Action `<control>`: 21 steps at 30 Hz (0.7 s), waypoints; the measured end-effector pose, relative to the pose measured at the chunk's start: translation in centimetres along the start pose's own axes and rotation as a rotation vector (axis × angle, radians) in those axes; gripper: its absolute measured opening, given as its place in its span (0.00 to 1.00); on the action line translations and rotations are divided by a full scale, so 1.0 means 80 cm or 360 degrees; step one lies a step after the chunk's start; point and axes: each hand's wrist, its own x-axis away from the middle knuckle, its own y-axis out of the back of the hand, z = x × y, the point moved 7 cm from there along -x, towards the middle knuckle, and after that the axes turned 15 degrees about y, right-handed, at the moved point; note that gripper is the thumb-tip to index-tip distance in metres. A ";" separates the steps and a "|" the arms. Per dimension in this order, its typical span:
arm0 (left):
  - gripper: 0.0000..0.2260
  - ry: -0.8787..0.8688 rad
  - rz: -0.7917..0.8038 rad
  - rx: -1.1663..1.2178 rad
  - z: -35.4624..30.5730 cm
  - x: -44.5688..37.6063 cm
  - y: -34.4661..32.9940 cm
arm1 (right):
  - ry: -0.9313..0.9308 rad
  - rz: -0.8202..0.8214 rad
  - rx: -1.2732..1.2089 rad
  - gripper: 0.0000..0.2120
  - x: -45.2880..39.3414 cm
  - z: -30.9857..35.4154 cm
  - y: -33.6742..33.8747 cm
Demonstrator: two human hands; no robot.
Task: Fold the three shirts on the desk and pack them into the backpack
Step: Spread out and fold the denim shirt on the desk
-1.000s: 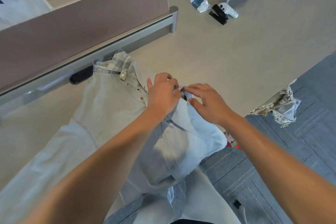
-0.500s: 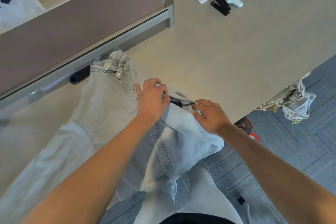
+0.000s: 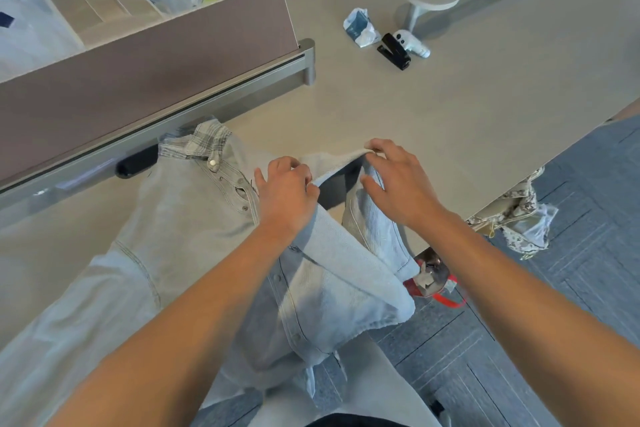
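From the head view, the denim shirt (image 3: pixel 194 225) lay on the worktop (image 3: pixel 433 114) directly under both hands, collar toward the divider and hem hanging off the near edge, so its long axis ran away from the person. The left hand (image 3: pixel 285 198) and right hand (image 3: pixel 394 180), equally near, each pinched the lifted right-side fabric.

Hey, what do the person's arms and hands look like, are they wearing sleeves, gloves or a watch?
Both forearms are bare up to the frame edge: no sleeves show. The left hand and right hand wear no gloves, and no rings, watch or wristband show on either.
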 end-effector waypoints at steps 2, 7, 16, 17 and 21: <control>0.06 0.0045 0.0007 -0.0001 0.006 -0.002 -0.004 | -0.0048 0.0059 -0.0086 0.21 0.003 -0.007 -0.017; 0.05 0.0104 -0.0006 -0.0008 0.022 -0.002 -0.018 | -0.0277 0.0433 -0.0396 0.17 0.046 -0.034 -0.112; 0.04 0.0117 -0.0059 -0.0095 0.026 -0.011 -0.028 | -0.0381 0.0376 -0.0022 0.19 0.057 -0.086 -0.122; 0.04 0.0120 -0.0054 -0.0111 0.022 -0.012 -0.029 | -0.0396 0.0313 -0.0002 0.19 0.051 -0.094 -0.107; 0.05 0.0171 -0.0035 -0.0110 0.005 -0.018 -0.032 | -0.0313 0.0059 0.0068 0.14 0.018 -0.117 -0.028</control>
